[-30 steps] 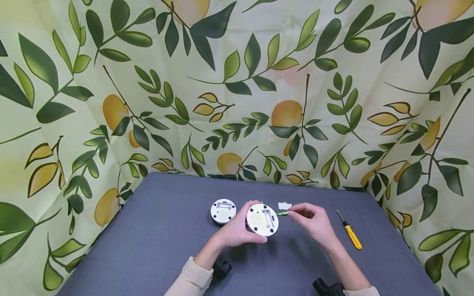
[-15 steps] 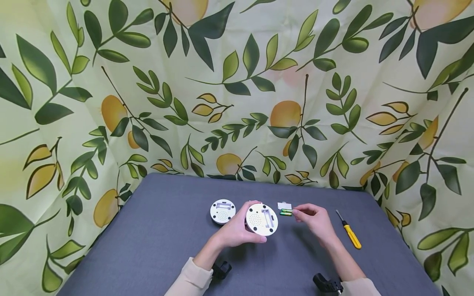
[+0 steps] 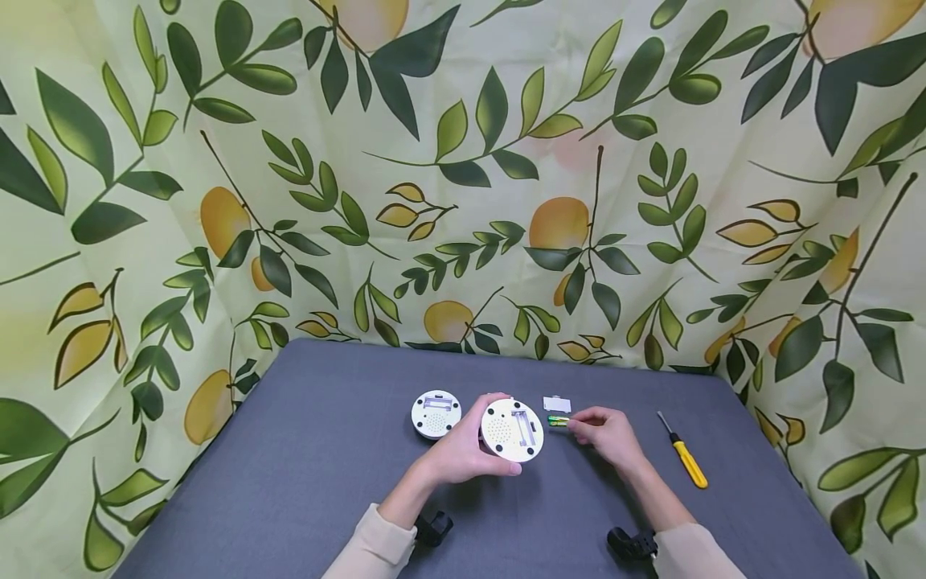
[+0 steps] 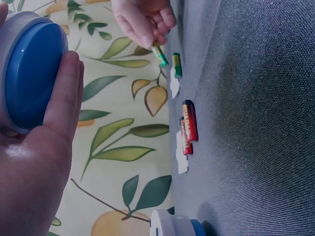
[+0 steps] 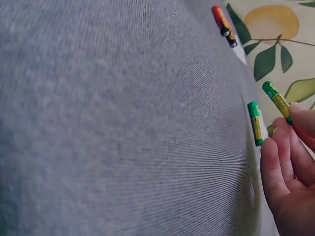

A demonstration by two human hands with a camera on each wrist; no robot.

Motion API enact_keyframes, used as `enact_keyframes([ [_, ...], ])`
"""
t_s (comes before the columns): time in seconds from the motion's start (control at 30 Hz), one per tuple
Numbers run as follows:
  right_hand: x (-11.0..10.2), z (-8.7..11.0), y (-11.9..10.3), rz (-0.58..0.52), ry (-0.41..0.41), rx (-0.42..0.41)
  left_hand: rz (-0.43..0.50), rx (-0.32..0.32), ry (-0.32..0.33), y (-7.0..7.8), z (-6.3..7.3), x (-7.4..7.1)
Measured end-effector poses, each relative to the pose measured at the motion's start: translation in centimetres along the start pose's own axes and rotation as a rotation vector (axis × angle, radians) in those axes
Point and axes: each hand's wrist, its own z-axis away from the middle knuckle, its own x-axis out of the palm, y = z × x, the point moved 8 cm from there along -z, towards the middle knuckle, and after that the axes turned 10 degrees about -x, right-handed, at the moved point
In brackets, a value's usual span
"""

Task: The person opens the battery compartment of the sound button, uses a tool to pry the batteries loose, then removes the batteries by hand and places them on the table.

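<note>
My left hand (image 3: 463,452) grips a round white device (image 3: 497,434), its underside with an uncovered battery compartment (image 3: 524,428) turned up toward my head. Its other side is a blue dome (image 4: 37,73), seen in the left wrist view. To the right, my right hand (image 3: 611,441) pinches a green-and-yellow battery (image 5: 277,102) between thumb and fingers, low over the table and apart from the device. Close beside those fingers, a second green battery (image 5: 255,123) lies on the cloth. A small white cover (image 3: 556,404) lies just behind it.
Another white device (image 3: 436,422) rests underside up at the left, its compartment uncovered. Two red-and-black batteries (image 4: 189,120) lie by another white cover (image 4: 181,160), mostly hidden from the head by my left hand. A yellow-handled screwdriver (image 3: 689,460) lies at the right.
My right hand has drawn the green battery away from the device, to the right and down toward the table beside the other battery. The left hand has kept the device still.
</note>
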Motion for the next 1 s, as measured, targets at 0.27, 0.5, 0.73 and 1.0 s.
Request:
enact_keyframes([
  [0.27, 0.2, -0.5, 0.8, 0.074, -0.023, -0.006, -0.005, -0.001, 0.001, 0.0, 0.0, 0.0],
  [0.5, 0.2, -0.6, 0.8, 0.213, -0.048, -0.061, -0.005, -0.005, -0.002, 0.0, 0.0, 0.1],
  [0.73, 0.3, -0.7, 0.4, 0.402, -0.063, -0.128, -0.009, -0.007, -0.004, -0.1, 0.0, 0.2],
  [1.0, 0.1, -0.3, -0.2, 0.421, -0.060, -0.140, -0.012, -0.015, 0.003, -0.2, -0.1, 0.1],
])
